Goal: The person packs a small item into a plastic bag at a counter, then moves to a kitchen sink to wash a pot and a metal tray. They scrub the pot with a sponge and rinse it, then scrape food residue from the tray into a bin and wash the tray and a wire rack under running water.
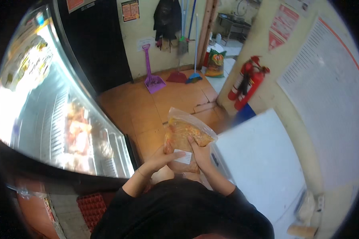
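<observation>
A clear plastic zip bag (182,131) of orange-brown food, perhaps marinated meat, is held up in front of my body. My left hand (160,158) grips its lower left side, with the thumb on a white label (183,156) that bears writing. On the right side of the bag, my right hand (201,151) holds on with its thumb across the front. The fingers behind the bag are hidden. Left of my hands stands a lit glass display fridge (48,98) with packs of what looks like meat (79,131) inside.
A white chest freezer (257,149) is close on my right. Ahead, a purple dustpan (155,83) and brooms (194,77) stand by the wall on the tiled floor (146,119). Red fire extinguishers (249,82) stand at the right wall. A red egg tray (91,207) lies lower left.
</observation>
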The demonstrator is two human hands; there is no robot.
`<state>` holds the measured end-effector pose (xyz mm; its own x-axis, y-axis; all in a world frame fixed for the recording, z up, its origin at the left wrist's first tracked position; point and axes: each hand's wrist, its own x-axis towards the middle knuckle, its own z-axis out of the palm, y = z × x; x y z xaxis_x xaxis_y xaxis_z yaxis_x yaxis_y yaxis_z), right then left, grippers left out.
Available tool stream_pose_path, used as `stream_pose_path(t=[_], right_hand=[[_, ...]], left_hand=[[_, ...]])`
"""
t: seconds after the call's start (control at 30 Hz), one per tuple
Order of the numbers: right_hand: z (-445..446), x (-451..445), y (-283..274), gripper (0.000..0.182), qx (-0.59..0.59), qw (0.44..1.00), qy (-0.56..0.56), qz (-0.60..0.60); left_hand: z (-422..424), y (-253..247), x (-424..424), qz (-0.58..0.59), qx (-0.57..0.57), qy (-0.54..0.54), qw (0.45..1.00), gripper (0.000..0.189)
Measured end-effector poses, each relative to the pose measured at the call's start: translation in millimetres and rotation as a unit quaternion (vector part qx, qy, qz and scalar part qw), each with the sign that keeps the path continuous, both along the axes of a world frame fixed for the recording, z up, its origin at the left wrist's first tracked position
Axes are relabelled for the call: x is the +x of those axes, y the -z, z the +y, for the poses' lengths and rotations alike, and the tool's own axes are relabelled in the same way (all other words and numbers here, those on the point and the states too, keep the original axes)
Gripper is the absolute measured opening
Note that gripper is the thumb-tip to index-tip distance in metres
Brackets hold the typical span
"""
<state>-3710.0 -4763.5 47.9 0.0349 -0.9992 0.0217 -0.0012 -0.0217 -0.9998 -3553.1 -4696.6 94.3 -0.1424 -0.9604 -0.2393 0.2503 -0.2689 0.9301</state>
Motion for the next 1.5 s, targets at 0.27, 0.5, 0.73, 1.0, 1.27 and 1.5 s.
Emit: stream_pose_path(t=[0.27,0.5,0.73,1.0,1.27,1.5], right_hand=[[-243.8,104.2,-20.8,0.054,0.073,0.934,-0.340,-0.077],[-477.6,161.6,10.6,0.065,0.339,0.793,-0.438,-0.254],[-643.8,180.6,-18.2,0.074,0.069,0.942,-0.310,-0.108],[-869.1,142.4,23.1,0.040,-0.014,0.993,0.116,-0.022],[-1135.5,103.4,-31.7,0.046,-0.168,0.970,0.048,0.169],[-1368.8,14.4,-8.0,0.049,0.240,0.916,-0.226,-0.228]], left_hand=[[-189.9,26.3,114.8,-0.181,-0.011,-0.234,0.955,0.018],[-393.9,42.7,194.6,-0.223,-0.055,-0.239,0.943,0.025],[-646.0,28.0,238.3,-0.355,-0.192,0.144,0.903,0.032],[-927.7,123.5,169.0,0.038,0.043,0.190,0.980,0.048],[-1186.5,131.6,94.3,0.323,0.134,0.045,0.936,0.043],[-1392.6,71.5,54.9,0.239,0.137,-0.039,0.960,0.036]])
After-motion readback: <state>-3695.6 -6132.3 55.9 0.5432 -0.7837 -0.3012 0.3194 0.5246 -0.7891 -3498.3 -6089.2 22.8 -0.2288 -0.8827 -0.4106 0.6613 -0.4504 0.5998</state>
